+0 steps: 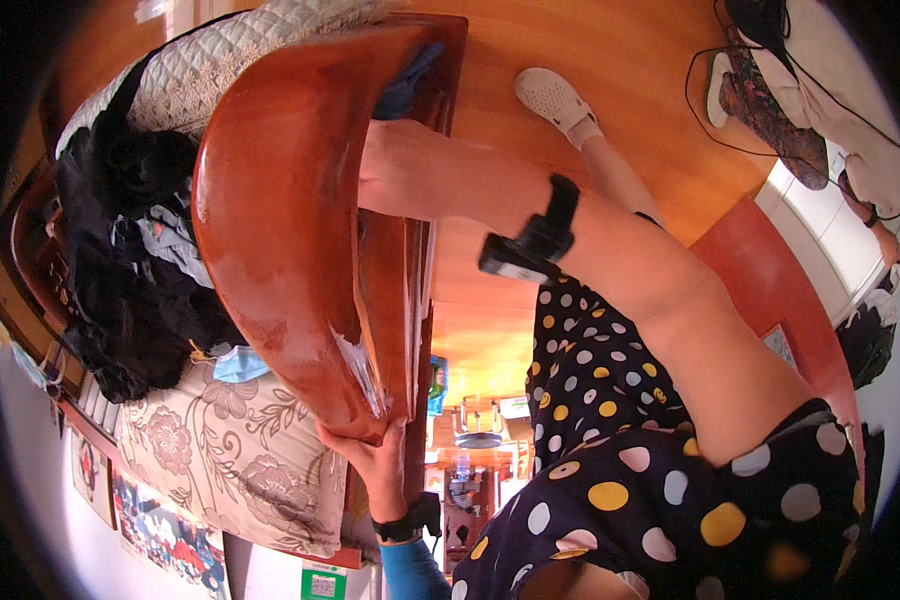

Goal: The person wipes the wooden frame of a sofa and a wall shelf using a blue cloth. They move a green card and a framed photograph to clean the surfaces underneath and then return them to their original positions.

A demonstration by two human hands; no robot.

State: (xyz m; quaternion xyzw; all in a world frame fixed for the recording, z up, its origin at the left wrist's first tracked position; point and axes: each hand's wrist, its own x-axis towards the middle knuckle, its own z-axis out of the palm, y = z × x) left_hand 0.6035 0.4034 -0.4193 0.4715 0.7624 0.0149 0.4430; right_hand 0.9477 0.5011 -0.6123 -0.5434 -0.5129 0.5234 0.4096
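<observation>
A curved end panel (285,180) of lacquered red-brown wood, apparently part of a sofa or bed, stands before me. My left hand (371,461), below a blue sleeve and a black wrist strap, grips the panel's narrow lower end in the picture, thumb on one side and fingers on the other. My bare right arm, with a black strapped device (536,232), reaches across to the panel's inner side. Only the back of my right hand (401,165) shows; its fingers are hidden behind the panel. Crumpled blue cloth (409,82) lies beside it; I cannot tell whether I hold it.
Black clothing (135,262), a blue face mask (240,364) and a floral cushion (217,450) lie beyond the panel, near a quilted cover (262,67). Another person's pale clothing (832,112) and loose black cables are at right. A stool (478,435) stands farther off.
</observation>
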